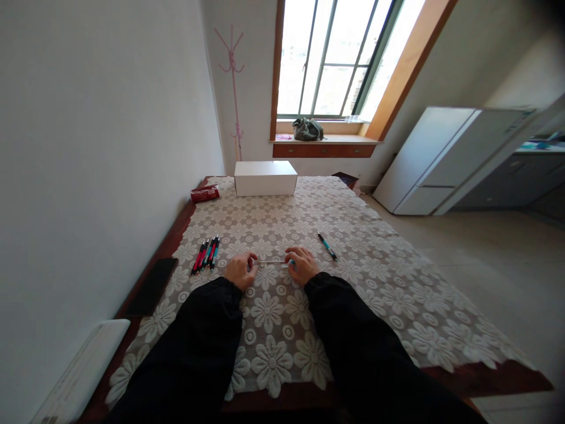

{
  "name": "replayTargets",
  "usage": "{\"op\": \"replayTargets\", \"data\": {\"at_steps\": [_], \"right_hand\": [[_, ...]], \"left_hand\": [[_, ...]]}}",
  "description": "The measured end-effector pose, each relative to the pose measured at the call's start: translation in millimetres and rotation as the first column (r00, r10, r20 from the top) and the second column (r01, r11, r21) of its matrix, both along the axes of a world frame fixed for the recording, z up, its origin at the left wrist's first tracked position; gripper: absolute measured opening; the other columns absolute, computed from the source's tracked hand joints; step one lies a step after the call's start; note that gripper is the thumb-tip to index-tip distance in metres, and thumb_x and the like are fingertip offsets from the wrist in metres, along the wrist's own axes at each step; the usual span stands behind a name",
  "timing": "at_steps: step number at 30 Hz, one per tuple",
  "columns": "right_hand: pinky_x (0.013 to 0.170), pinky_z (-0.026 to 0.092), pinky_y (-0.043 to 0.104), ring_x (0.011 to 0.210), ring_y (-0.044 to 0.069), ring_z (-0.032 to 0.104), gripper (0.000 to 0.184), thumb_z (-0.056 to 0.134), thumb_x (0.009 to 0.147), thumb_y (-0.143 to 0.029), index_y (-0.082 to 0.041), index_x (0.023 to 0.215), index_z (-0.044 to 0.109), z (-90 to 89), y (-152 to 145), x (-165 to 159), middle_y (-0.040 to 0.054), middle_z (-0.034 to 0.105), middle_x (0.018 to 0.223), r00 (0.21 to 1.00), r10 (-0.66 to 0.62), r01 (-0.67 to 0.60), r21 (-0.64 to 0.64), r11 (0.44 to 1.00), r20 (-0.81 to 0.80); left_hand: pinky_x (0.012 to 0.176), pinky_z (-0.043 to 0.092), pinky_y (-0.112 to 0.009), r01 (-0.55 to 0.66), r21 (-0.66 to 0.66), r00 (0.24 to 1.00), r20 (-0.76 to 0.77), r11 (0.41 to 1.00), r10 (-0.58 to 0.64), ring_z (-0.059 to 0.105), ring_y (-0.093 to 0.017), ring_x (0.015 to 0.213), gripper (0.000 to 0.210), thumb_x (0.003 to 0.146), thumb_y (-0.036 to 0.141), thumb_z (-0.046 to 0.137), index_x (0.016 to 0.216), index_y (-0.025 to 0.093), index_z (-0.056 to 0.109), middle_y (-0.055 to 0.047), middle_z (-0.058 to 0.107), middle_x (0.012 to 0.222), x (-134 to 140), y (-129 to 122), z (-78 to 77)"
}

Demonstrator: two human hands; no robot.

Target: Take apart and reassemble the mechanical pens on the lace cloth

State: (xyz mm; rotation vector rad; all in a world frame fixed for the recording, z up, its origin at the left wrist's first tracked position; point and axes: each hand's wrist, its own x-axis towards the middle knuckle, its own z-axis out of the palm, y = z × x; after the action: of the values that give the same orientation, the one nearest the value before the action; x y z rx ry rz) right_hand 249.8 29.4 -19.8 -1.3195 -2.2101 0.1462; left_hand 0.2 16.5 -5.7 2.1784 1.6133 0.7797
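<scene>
A thin whitish pen refill (270,262) stretches level between my two hands, just above the tablecloth. My left hand (241,270) is closed in a pinch at its left end; the fingers hide what else may be there. At the other end my right hand (302,265) is closed around a small teal pen barrel (291,262), mostly covered by the fingers. To the right lies one black and teal pen (327,246), tilted. Left of my left hand, several red, teal and black pens (205,254) lie side by side.
A floral lace tablecloth (267,312) covers the table. Toward the far edge stand a white box (265,179) and a dark red packet (205,194). Along the left edge lie a black flat object (153,287) and a white device (82,374) near the wall.
</scene>
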Motion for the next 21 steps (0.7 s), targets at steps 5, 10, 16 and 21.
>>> {"op": "replayTargets", "data": {"at_steps": [5, 10, 16, 21], "right_hand": [[0.101, 0.034, 0.038, 0.11, 0.022, 0.05, 0.033, 0.051, 0.065, -0.004, -0.024, 0.09, 0.062, -2.2, 3.3, 4.6, 0.0041, 0.061, 0.115, 0.996, -0.093, 0.093, -0.032, 0.995, -0.005], [0.099, 0.033, 0.038, 0.108, 0.023, 0.049, 0.027, 0.054, 0.069, -0.009, -0.023, 0.091, 0.062, -6.7, 4.9, 5.5, 0.0054, 0.06, 0.113, 0.986, -0.163, 0.166, -0.065, 0.984, 0.045], [0.096, 0.033, 0.037, 0.106, 0.023, 0.049, 0.018, 0.054, 0.077, -0.015, -0.022, 0.09, 0.063, -3.6, 4.0, 5.0, 0.0065, 0.061, 0.108, 0.98, -0.175, 0.183, -0.086, 0.979, 0.092], [0.095, 0.032, 0.036, 0.104, 0.022, 0.049, 0.016, 0.054, 0.078, -0.016, -0.022, 0.09, 0.062, -4.2, 4.5, 5.3, 0.0063, 0.061, 0.107, 0.975, -0.191, 0.2, -0.084, 0.976, 0.111]], "left_hand": [[0.078, 0.041, -0.027, -0.027, 0.018, 0.996, 0.089, 0.999, 0.025, 0.054, -0.016, 0.084, 0.04, 0.064, -0.001, 0.044, 0.098, 0.019, 0.052, -0.001, 0.062, 0.085, -2.0, 3.5, -5.0], [0.084, 0.041, -0.03, -0.005, -0.002, 0.999, 0.054, 1.0, 0.005, 0.054, -0.017, 0.089, 0.048, 0.057, -0.005, 0.042, 0.098, 0.019, 0.052, -0.002, 0.063, 0.087, -2.0, 4.7, -8.0], [0.086, 0.042, -0.031, -0.024, 0.0, 1.0, -0.008, 1.0, 0.024, 0.056, -0.018, 0.091, 0.045, 0.059, -0.001, 0.046, 0.099, 0.02, 0.057, -0.003, 0.065, 0.092, -5.1, 3.0, -1.0], [0.085, 0.042, -0.034, -0.152, 0.005, 0.981, -0.122, 0.988, 0.151, 0.057, -0.022, 0.093, 0.025, 0.065, 0.011, 0.058, 0.087, 0.02, 0.063, -0.005, 0.067, 0.093, -14.8, 5.0, 4.5]]}}
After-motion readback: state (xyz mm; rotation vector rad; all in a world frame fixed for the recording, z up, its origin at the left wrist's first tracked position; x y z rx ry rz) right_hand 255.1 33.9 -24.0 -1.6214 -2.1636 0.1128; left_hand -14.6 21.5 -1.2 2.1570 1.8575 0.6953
